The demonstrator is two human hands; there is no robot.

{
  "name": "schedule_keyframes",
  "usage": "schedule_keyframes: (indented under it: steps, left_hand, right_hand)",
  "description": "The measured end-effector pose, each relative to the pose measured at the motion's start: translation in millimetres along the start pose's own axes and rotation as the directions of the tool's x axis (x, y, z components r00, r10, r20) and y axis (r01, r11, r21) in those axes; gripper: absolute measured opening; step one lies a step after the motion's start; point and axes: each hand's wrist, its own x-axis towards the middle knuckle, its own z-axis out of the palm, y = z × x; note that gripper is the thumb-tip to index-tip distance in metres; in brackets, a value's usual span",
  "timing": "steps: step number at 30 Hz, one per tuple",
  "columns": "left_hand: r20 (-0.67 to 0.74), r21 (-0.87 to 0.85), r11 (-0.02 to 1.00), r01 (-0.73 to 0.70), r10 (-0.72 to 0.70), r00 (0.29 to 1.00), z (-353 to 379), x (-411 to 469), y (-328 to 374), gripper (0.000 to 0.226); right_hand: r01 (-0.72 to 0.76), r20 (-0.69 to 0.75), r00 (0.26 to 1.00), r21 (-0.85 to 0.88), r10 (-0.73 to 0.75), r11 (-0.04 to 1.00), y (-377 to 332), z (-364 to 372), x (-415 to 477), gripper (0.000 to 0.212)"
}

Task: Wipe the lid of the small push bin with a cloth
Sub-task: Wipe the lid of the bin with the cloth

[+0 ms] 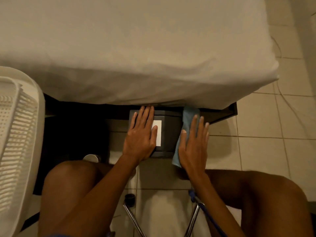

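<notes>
Bed [136, 48], white sheet, 12 o'clock, over dark frame [222, 113]. Pale tiled floor [265, 151], 3 o'clock. White slatted laundry basket [15, 134], 9 o'clock. Chrome stool legs [133, 219], 6 o'clock. Warm, dim light.

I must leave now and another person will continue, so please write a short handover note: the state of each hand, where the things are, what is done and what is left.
Left hand: flat, open, pressing on the left part of the small dark grey push bin, partly covering the white rectangular label on its lid.
Right hand: flat, pressing the light blue cloth against the bin's right side.
The bin stands on the tiled floor at the edge of the bed with the white sheet.
Done: bin steadied, cloth at the bin.
Left: whether the lid top is wiped cannot be told; wipe it, including under the left hand.
</notes>
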Motion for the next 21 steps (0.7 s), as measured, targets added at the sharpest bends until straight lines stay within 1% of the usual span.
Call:
schedule_keyframes:
  steps: [2,3,5,7,9,12,14,17,18,21]
  left_hand:
    - [-0.001,0.001,1.0,0.004,-0.004,1.0,0,-1,0,0.062]
    - [-0.005,0.005,1.0,0.005,-0.005,1.0,-1,-1,0,0.063]
    - [-0.017,0.01,1.0,0.005,-0.005,1.0,-1,-1,2,0.063]
    - [-0.026,0.016,1.0,0.003,-0.003,1.0,0,-1,3,0.063]
    - [-0.019,0.016,1.0,0.002,-0.001,1.0,0,1,2,0.063]
    - [-0.012,0.032,0.999,0.004,-0.004,1.0,1,-1,1,0.063]
    - [-0.003,0.029,1.0,-0.002,0.002,1.0,2,-1,0,0.063]
    - [-0.01,0.018,1.0,-0.008,0.008,1.0,4,0,0,0.063]
    - [-0.005,0.014,1.0,-0.008,0.008,1.0,3,1,0,0.063]
    - [-0.004,0.014,1.0,-0.003,0.003,1.0,2,0,0,0.063]
  right_hand:
    - [0.049,0.023,0.999,-0.047,-0.048,0.998,3,3,-35,0.068]
    - [0.074,0.036,0.997,-0.073,-0.071,0.995,7,4,-33,0.068]
    - [0.107,0.05,0.994,-0.107,-0.102,0.988,6,2,3,0.068]
    - [0.067,0.035,0.997,-0.061,-0.064,0.996,0,-2,40,0.066]
    - [0.031,0.007,0.999,-0.026,-0.031,0.999,-3,-1,32,0.065]
    - [0.125,0.056,0.991,-0.094,-0.12,0.988,-1,2,-20,0.067]
    - [0.168,0.071,0.984,-0.085,-0.162,0.982,1,1,-1,0.068]
    - [0.057,0.02,0.998,-0.022,-0.057,0.998,-10,-4,45,0.064]
    - [0.047,0.004,0.999,-0.012,-0.047,0.999,-10,-4,39,0.064]
    - [0.139,0.065,0.989,-0.044,-0.136,0.989,-1,-3,-13,0.066]
